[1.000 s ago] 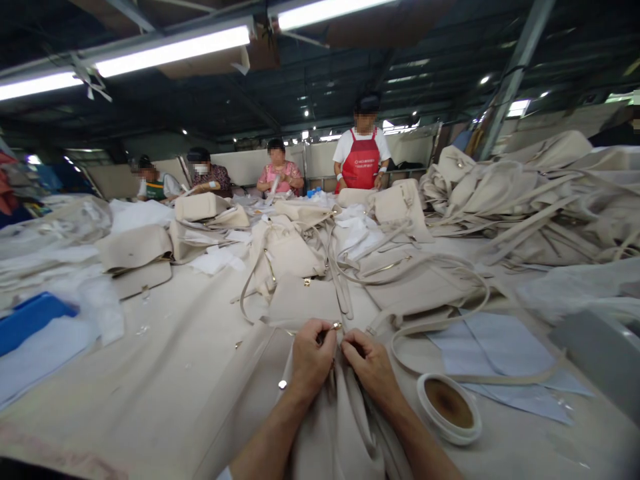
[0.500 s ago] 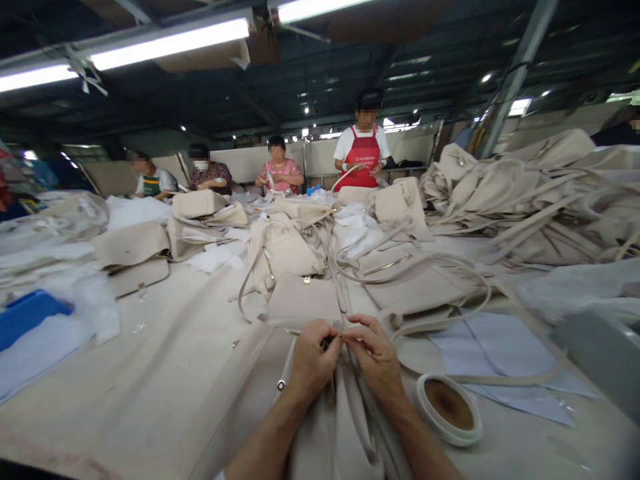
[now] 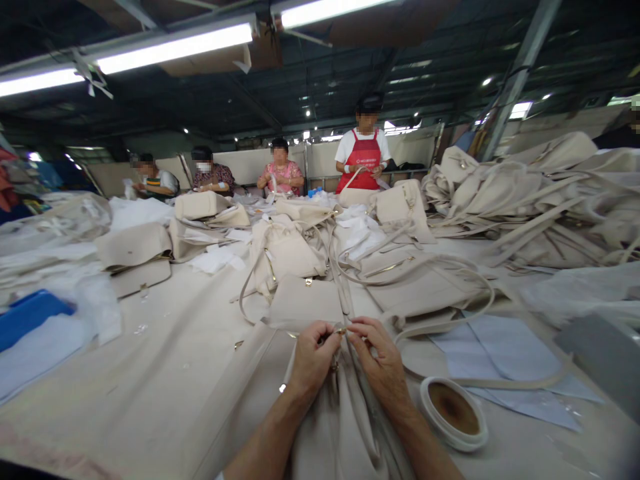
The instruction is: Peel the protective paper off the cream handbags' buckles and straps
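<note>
A beige bag (image 3: pixel 345 427) lies on the table in front of me, its soft body gathered in folds between my forearms. Over its upper end, my left hand (image 3: pixel 311 363) pinches a small gold metal fitting (image 3: pixel 341 331) between thumb and forefinger. From the other side my right hand (image 3: pixel 381 360) closes its thumb and fingertips on the same fitting. The fitting's exact shape is too small to make out. A narrow beige strap (image 3: pixel 343 293) runs away just beyond my fingertips. Past them rests a bag flap (image 3: pixel 303 300) with a gold clasp.
Right of my forearm stands a round white tub (image 3: pixel 455 413) with brown contents, near bluish-white sheets (image 3: pixel 517 347). Beige bags (image 3: pixel 287 250) and a large pile (image 3: pixel 530 193) fill the far side. A blue tray (image 3: pixel 33 317) sits at left. Several co-workers (image 3: pixel 363 157) are across the table.
My fingertips have shifted slightly, and the gold fitting now shows between them. The view has tilted a little. At far left, a co-worker's raised hand now holds something pale.
</note>
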A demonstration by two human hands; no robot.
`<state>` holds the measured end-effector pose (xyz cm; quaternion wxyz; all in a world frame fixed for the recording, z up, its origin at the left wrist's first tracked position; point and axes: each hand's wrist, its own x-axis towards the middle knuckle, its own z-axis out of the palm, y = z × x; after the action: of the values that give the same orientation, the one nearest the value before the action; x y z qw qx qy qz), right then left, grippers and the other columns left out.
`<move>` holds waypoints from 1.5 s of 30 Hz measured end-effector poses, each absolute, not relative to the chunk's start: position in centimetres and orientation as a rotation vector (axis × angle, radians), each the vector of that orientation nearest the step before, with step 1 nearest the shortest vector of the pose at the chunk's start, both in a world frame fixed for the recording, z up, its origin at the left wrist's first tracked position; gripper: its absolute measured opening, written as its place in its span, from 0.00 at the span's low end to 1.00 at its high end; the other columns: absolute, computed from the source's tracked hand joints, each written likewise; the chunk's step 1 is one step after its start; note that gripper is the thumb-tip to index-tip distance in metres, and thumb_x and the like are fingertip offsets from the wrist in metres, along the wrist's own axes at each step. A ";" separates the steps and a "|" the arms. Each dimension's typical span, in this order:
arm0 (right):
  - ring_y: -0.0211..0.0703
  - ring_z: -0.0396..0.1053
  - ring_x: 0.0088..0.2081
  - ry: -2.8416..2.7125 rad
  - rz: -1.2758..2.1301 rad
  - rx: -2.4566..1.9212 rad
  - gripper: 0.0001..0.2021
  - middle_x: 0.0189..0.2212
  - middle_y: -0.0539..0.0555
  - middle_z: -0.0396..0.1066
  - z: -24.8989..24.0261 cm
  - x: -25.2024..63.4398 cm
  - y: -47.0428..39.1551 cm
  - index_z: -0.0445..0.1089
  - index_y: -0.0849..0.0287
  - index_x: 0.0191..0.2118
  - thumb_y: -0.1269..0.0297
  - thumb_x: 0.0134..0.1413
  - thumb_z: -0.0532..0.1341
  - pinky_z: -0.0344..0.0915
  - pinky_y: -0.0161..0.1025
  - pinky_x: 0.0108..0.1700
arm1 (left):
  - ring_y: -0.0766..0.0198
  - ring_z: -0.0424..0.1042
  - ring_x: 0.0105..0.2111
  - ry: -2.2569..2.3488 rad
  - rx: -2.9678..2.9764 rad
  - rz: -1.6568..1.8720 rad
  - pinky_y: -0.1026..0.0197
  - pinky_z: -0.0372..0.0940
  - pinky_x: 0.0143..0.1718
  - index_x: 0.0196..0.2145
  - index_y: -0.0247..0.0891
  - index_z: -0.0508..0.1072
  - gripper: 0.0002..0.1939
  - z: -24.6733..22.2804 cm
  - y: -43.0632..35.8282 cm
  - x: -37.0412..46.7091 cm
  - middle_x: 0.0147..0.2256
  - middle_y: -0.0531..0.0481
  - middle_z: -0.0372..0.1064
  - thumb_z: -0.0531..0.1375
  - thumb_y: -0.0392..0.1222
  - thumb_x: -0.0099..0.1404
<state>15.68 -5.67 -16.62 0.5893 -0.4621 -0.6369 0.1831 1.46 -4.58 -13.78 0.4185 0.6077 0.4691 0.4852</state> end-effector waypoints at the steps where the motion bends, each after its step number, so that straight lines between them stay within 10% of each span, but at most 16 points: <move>1: 0.46 0.68 0.45 -1.466 0.428 -1.050 0.10 0.46 0.57 0.70 -16.6 15.7 -5.6 0.74 0.54 0.41 0.58 0.60 0.58 0.66 0.40 0.42 | 0.66 0.58 0.26 1.196 1.626 1.228 0.64 0.55 0.30 0.23 0.38 0.66 0.11 -13.8 -4.7 1.5 0.22 0.55 0.59 0.58 0.45 0.59; 8: 0.48 0.67 0.48 -1.511 0.382 -1.000 0.09 0.43 0.56 0.69 -16.5 15.6 -5.6 0.75 0.53 0.31 0.62 0.59 0.58 0.66 0.42 0.48 | 0.65 0.60 0.27 1.194 1.702 1.233 0.63 0.55 0.30 0.22 0.38 0.66 0.09 -13.6 -4.8 1.5 0.23 0.54 0.60 0.58 0.43 0.58; 14: 0.41 0.65 0.28 -1.561 0.498 -1.091 0.17 0.23 0.49 0.65 -16.3 15.5 -6.0 0.64 0.55 0.25 0.58 0.64 0.50 0.62 0.37 0.32 | 0.68 0.53 0.23 1.079 1.248 1.231 0.64 0.50 0.25 0.21 0.37 0.64 0.10 -13.6 -4.1 1.4 0.20 0.56 0.55 0.59 0.45 0.52; 20: 0.45 0.70 0.39 -1.491 0.462 -1.015 0.10 0.44 0.58 0.71 -16.4 15.6 -5.8 0.73 0.55 0.40 0.57 0.57 0.59 0.67 0.39 0.39 | 0.66 0.56 0.24 1.130 1.477 1.227 0.64 0.53 0.27 0.20 0.38 0.65 0.09 -13.7 -4.5 1.4 0.21 0.55 0.57 0.58 0.43 0.54; 25: 0.43 0.67 0.24 -1.424 0.622 -1.199 0.13 0.21 0.50 0.70 -17.3 15.7 -5.6 0.71 0.55 0.32 0.52 0.58 0.57 0.64 0.39 0.30 | 0.66 0.60 0.25 1.213 1.582 1.184 0.64 0.54 0.26 0.21 0.38 0.67 0.06 -13.9 -4.5 1.5 0.21 0.55 0.60 0.57 0.39 0.53; 30: 0.44 0.68 0.24 -1.189 0.869 -1.213 0.23 0.27 0.54 0.74 -17.4 15.5 -5.8 0.71 0.58 0.37 0.41 0.53 0.57 0.61 0.37 0.23 | 0.67 0.56 0.22 1.192 1.424 1.219 0.64 0.53 0.25 0.20 0.38 0.64 0.07 -14.1 -4.3 1.3 0.19 0.57 0.57 0.56 0.39 0.55; 45: 0.38 0.61 0.20 -1.297 1.059 -1.379 0.16 0.15 0.49 0.66 -13.1 15.1 -6.8 0.68 0.58 0.17 0.50 0.41 0.62 0.56 0.34 0.23 | 0.58 0.65 0.33 1.492 2.710 1.198 0.57 0.54 0.34 0.26 0.39 0.71 0.08 -14.6 -5.8 1.6 0.29 0.48 0.68 0.58 0.31 0.62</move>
<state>15.08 -6.79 -13.12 0.4672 -0.5621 -0.5286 0.4317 1.64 -5.80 -14.61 -0.0877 0.8138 0.4480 0.3596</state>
